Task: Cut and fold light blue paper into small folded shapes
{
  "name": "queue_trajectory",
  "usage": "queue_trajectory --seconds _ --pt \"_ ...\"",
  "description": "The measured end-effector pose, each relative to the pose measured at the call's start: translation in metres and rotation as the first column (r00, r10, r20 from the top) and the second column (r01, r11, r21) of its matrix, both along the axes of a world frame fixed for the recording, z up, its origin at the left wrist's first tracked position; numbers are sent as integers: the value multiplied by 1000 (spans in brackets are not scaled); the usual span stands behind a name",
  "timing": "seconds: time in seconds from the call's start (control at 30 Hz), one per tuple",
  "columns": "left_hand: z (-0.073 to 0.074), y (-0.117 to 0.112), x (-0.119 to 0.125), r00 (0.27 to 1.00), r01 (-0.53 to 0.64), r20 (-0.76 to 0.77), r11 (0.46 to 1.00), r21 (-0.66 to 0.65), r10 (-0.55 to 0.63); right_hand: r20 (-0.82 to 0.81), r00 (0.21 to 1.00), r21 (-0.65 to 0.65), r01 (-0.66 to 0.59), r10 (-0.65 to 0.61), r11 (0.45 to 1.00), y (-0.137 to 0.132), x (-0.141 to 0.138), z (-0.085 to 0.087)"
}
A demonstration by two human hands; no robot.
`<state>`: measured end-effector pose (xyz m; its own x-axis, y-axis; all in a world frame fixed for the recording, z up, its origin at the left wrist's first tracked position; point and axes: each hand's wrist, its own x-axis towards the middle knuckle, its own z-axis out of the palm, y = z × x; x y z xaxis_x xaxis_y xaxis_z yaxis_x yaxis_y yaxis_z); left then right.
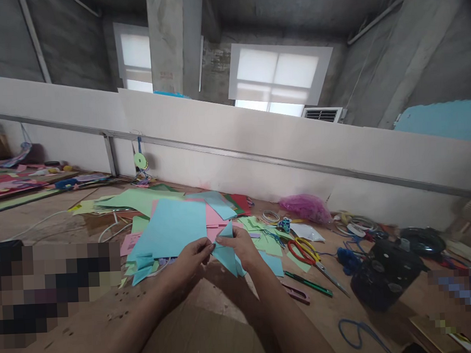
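Note:
Between my two hands, above the near part of the table, is a folded piece of light blue paper [225, 257] with pointed corners. My right hand [241, 244] grips its upper right part, thumb across the front. At the left edge of the fold, my left hand [197, 249] pinches with thumb and fingertips. Behind them lies a large light blue sheet [175, 226] on top of pink and green sheets. Several small folded blue pieces [143, 265] rest at its lower left corner.
To the right lie scissors [309, 254] with red and yellow handles, a green pen-like tool [308, 283] and a pink tool [296, 293]. Farther right stands a black container [386, 274]. A pink mesh bundle [307, 209] sits by the white partition [219, 167].

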<state>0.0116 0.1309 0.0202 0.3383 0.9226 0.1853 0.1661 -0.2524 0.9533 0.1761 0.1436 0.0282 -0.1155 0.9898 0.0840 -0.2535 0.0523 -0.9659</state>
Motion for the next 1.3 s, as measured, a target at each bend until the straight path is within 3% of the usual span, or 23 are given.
queue_trajectory --seconds 0.23,0.37,0.6,0.83,0.97,1.17,1.3 --pt "2 -5 -1 999 48 12 997 -55 -48 25 978 56 205 -207 977 8 9 3" --pt "-2 -1 -4 999 -31 14 997 -68 32 20 957 63 288 -290 956 8 17 7" --pt "-3 6 -8 982 -181 42 983 -37 182 139 990 -56 38 -30 998 0 3 2" --pt "0 3 -5 994 -76 72 988 -138 86 189 976 24 106 -109 994 -2 2 -10" --pt "-4 4 -5 995 -91 34 986 -138 97 206 973 28 100 -103 995 -3 4 -11" --pt "-5 7 -9 989 -93 97 979 -181 112 191 974 100 104 -121 990 -3 13 0" --pt "-7 8 -12 967 -92 203 957 -275 152 192 980 205 5 -45 979 -6 23 11"
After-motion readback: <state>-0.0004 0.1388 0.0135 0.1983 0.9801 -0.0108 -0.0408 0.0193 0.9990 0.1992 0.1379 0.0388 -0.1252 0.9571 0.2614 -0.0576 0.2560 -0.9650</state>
